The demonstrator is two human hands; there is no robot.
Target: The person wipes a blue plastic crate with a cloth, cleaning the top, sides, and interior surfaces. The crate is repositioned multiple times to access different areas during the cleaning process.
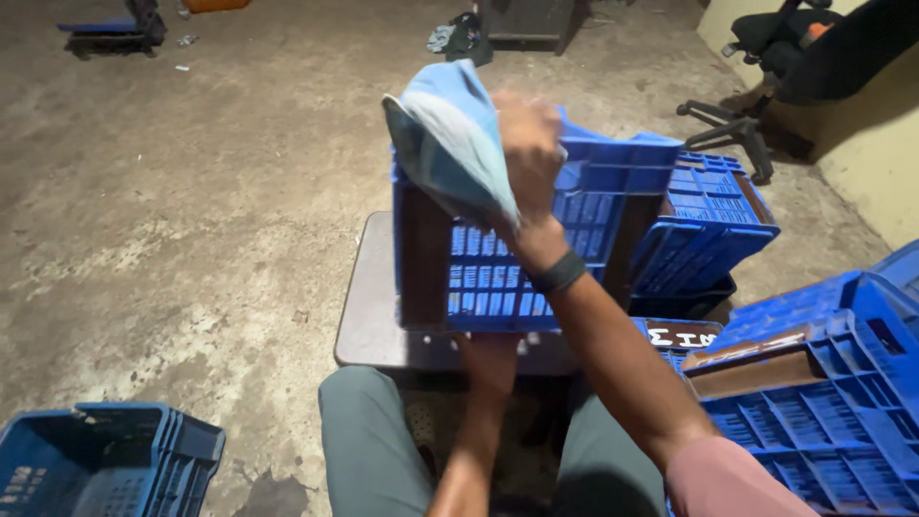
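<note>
Here, the right hand (529, 144) is raised, its fingers closed together on a crumpled light-blue cloth (450, 144), which hangs to the left of the fist and partly in front of the crate behind it. Directly below and behind this hand stands a blue slotted plastic crate (536, 258), upright on a dark brown flat board (369, 316) that lies on the person's grey-trousered knees (369, 431). A dark band (558, 273) circles the right wrist, and a pink sleeve (728, 479) shows at the lower edge.

The left hand (488, 349) reaches up from below to the near bottom edge of the crate; its fingers are hidden under the board and crate, so whether they are spread or closed cannot be told.

To the right of the raised hand, a second blue slotted crate (713, 215) lies tilted against the first. Further right and lower, a stack of blue crates (823, 402) carries a dark rectangular label with white marking (684, 335) on its near rim. Well to the lower left sits another blue crate (105, 460) on the stained concrete floor (191, 191). A black office chair (766, 77) stands beyond, upper right.
</note>
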